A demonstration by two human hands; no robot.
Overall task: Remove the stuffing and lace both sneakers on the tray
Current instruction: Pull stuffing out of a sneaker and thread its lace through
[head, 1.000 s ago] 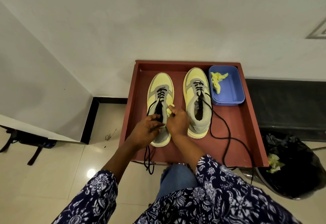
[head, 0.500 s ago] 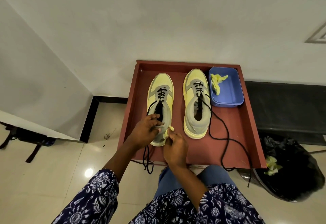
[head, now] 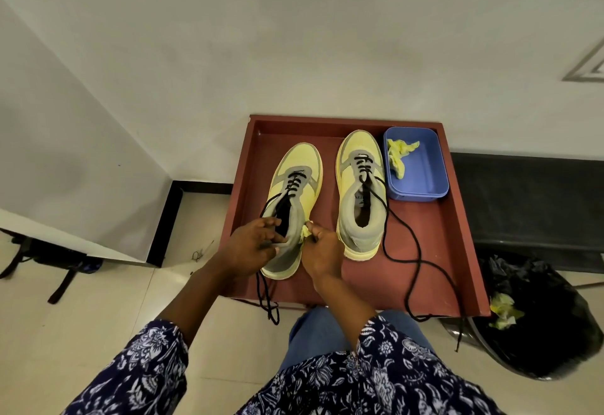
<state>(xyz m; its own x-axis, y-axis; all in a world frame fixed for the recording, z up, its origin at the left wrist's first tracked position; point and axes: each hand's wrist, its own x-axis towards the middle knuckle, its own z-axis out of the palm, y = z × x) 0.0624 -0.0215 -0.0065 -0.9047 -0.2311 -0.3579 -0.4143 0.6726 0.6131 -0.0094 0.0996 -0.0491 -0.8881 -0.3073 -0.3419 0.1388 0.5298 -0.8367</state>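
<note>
Pinching a yellow crumpled paper wad [head: 306, 232] with my right hand [head: 322, 252] while my left hand [head: 253, 246] grips the left yellow-and-grey sneaker [head: 291, 208] at frame centre, I risk tearing it, leaving scraps inside.

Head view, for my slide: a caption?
Left hand steadies left yellow-grey sneaker; right hand pinches yellow paper stuffing.

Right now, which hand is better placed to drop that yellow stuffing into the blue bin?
The right hand. It already pinches the yellow stuffing beside the left sneaker, and the blue bin lies on its side of the tray. The left hand grips that sneaker's collar, steadying it.
</note>
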